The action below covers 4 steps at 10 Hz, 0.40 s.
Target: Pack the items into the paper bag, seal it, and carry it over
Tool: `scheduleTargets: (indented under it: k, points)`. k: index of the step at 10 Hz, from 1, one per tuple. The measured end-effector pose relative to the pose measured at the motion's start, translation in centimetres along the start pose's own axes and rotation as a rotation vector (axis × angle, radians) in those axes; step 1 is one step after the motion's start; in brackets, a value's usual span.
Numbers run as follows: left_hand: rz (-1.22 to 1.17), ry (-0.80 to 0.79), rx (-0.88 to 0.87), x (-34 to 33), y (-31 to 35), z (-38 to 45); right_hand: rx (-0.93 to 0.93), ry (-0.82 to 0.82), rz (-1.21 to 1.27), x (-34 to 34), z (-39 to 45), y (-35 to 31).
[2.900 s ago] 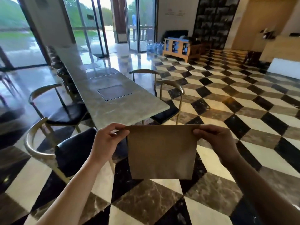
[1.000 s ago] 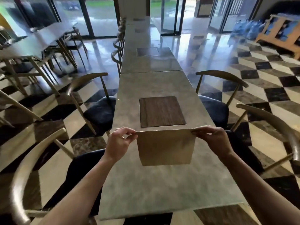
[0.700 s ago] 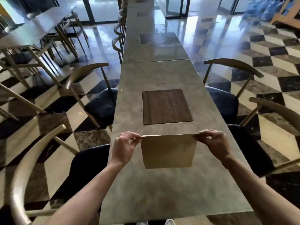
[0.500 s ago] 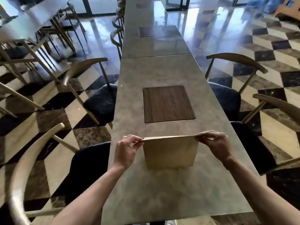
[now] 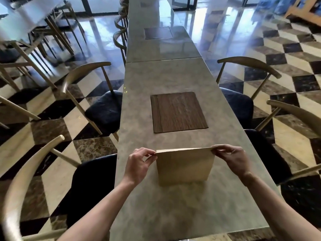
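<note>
A brown paper bag point(image 5: 185, 166) stands upright on the near end of a long grey stone table point(image 5: 173, 209), its folded top edge closed. My left hand point(image 5: 139, 164) pinches the top left corner of the bag. At the top right corner my right hand point(image 5: 232, 160) pinches the same folded edge. The bag's bottom rests on the tabletop. Its contents are hidden.
A dark wooden inset panel point(image 5: 178, 112) lies in the table just beyond the bag. Curved wooden chairs with dark seats stand on both sides, one at the left point(image 5: 97, 94) and one at the right point(image 5: 243, 87). Around them is a checkered marble floor point(image 5: 286, 54).
I walked to the table carrying the bag by its top corners and lowered it until its bottom came down on the tabletop. Both hands kept their pinch throughout.
</note>
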<state>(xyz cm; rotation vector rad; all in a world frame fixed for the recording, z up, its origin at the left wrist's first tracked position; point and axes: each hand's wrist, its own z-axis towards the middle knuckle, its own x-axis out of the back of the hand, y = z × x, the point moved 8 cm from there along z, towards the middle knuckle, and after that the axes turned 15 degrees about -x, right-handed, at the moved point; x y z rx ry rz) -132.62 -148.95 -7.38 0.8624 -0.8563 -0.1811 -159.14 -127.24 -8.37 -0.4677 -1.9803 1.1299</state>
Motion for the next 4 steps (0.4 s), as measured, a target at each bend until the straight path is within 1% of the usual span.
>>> scheduleTargets:
  k: [2,3,4]
  points:
    - [-0.043,-0.065,-0.060,0.7,1.0,0.3,0.002,0.020,-0.085,0.3,-1.2,-0.8]
    - [-0.075,-0.060,-0.101,1.9,1.8,0.4,0.033,0.084,-0.120,0.8,-2.4,-1.7]
    - [-0.102,-0.050,-0.134,3.4,2.3,1.1,0.082,0.139,-0.094,1.3,-3.7,-3.4]
